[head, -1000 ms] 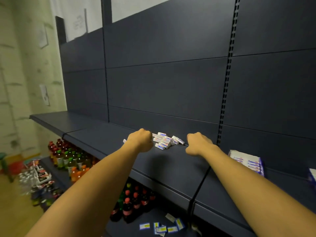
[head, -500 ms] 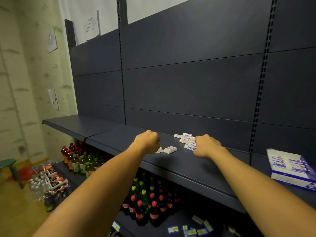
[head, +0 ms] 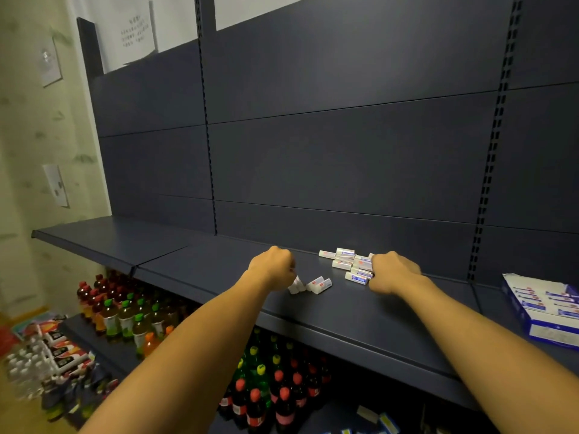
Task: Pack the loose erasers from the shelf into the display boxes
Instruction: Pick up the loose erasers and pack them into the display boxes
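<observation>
In the head view, both hands were on the dark shelf [head: 194,270] among the loose erasers. The left hand [head: 273,268] was curled into a fist, knuckles up, its grip closed on the near end of a small cluster of erasers [head: 310,285] that poked out to its right; how many it actually held could not be told. The right hand [head: 392,272] was likewise curled, its fingers against the right edge of the larger pile of erasers [head: 352,264], which lay just to its left with long axes running mostly left to right; whether it had any in its grip could not be told. The display box [head: 545,308] sat well off to the right on the same shelf, so the right hand was plainly nearer to it and, by my judgement, better placed for carrying erasers across
</observation>
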A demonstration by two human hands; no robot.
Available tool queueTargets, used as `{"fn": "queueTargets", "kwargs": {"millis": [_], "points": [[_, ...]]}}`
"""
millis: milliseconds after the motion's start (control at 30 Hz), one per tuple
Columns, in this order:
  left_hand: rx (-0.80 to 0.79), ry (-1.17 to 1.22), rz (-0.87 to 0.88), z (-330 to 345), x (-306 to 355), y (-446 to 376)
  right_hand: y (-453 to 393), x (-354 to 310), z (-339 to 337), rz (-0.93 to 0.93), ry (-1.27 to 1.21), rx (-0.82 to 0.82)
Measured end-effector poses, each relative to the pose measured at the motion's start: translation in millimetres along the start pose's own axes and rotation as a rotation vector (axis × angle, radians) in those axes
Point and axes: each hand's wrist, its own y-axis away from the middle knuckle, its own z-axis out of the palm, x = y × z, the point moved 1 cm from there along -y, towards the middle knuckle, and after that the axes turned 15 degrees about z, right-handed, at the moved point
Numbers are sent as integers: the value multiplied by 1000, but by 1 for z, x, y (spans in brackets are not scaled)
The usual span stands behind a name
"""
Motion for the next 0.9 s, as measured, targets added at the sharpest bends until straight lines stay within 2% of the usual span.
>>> {"fn": "queueTargets", "kwargs": {"millis": [400,900], "points": [[6,39,93,26,-19,-104,-87,-2,15,83,-13,-29],[20,41,252,54,-5,-207,-134,23,34,154,-109,-32]]}}
